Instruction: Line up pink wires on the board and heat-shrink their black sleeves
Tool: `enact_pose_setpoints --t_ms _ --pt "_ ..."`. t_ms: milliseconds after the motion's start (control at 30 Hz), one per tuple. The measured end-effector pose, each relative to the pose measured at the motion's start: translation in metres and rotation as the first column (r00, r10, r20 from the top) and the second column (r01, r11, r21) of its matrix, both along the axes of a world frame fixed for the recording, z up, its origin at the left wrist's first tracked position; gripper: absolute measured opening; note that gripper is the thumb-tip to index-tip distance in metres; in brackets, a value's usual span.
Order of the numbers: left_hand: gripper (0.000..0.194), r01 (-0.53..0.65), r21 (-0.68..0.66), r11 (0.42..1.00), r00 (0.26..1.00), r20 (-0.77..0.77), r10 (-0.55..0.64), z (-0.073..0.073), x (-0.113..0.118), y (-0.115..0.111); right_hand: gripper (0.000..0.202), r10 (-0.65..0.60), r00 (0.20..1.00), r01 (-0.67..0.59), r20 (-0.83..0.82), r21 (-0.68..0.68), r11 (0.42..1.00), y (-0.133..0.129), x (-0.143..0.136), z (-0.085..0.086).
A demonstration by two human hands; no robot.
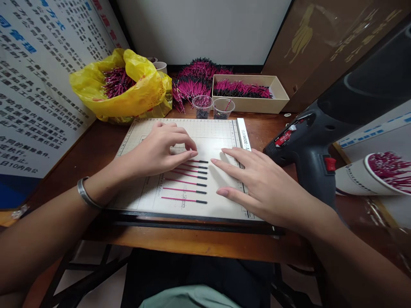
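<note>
Several magenta wires with black sleeved ends (184,200) lie in a column on a white board (135,192) printed with a grid, their black ends pointing right. Over the upper part of the column is my left hand (163,147), thumb and forefinger tips close together near the topmost wire; whether something is pinched between them is too small to tell. My right hand (253,179) rests on the board's right side, fingers spread, holding nothing, its fingertips just right of the black ends.
Behind the board stand two clear cups (224,108), a box of wires (253,105), a wire heap (195,83) and a yellow bag (141,96). At right are a dark heat gun (308,158) and a paper cup (356,175) of wires.
</note>
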State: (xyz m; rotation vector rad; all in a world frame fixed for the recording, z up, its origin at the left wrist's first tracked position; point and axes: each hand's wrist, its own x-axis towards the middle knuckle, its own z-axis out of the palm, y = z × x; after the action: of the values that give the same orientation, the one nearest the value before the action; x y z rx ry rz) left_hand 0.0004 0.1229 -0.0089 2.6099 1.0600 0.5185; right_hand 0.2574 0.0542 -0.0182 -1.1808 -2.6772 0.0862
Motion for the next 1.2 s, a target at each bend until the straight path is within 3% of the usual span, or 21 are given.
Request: enact_pose_setpoints --t_ms 233,400,567,733,833,933,1000,1133,1200 --pt "0.032 -0.018 0.028 0.999 0.999 -0.032 0.019 0.017 -0.004 -0.022 0.057 -0.041 0.999 0.041 -0.007 0.131 0.991 -0.02 0.01 0.005" --pt "0.033 -0.203 0.114 0.973 0.979 0.032 0.201 0.019 0.002 -0.057 0.049 -0.153 0.976 0.178 -0.155 0.16 0.971 -0.055 0.014 -0.003" --pt "0.023 -0.409 0.194 0.892 0.911 0.152 0.384 -0.004 0.013 -0.09 0.046 -0.247 0.941 0.286 -0.233 0.148 0.947 -0.081 0.009 -0.016" --pt "0.029 -0.464 0.18 0.868 0.885 0.137 0.445 -0.031 0.014 -0.104 0.047 -0.322 0.889 0.382 -0.326 0.14 0.913 -0.085 0.004 -0.035" --pt "0.032 -0.503 0.131 0.854 0.862 0.145 0.486 -0.036 0.011 -0.107 0.047 -0.318 0.874 0.38 -0.368 0.11 0.918 -0.084 0.001 -0.041" --pt "0.033 -0.538 0.095 0.837 0.838 0.164 0.52 -0.036 0.01 -0.107 0.046 -0.307 0.843 0.391 -0.442 0.112 0.913 -0.084 0.006 -0.035" --pt "0.032 -0.549 0.078 0.832 0.83 0.167 0.532 -0.035 0.011 -0.107 0.05 -0.329 0.806 0.464 -0.491 0.181 0.867 -0.084 0.014 -0.027" --pt "0.032 -0.544 0.057 0.837 0.833 0.162 0.53 -0.036 0.013 -0.107 0.063 -0.476 0.74 0.654 -0.475 0.342 0.675 -0.077 0.039 -0.015" --pt "0.032 -0.537 0.049 0.842 0.836 0.164 0.524 -0.036 0.012 -0.107 0.066 -0.589 0.711 0.698 -0.384 0.288 0.656 -0.073 0.048 -0.016"
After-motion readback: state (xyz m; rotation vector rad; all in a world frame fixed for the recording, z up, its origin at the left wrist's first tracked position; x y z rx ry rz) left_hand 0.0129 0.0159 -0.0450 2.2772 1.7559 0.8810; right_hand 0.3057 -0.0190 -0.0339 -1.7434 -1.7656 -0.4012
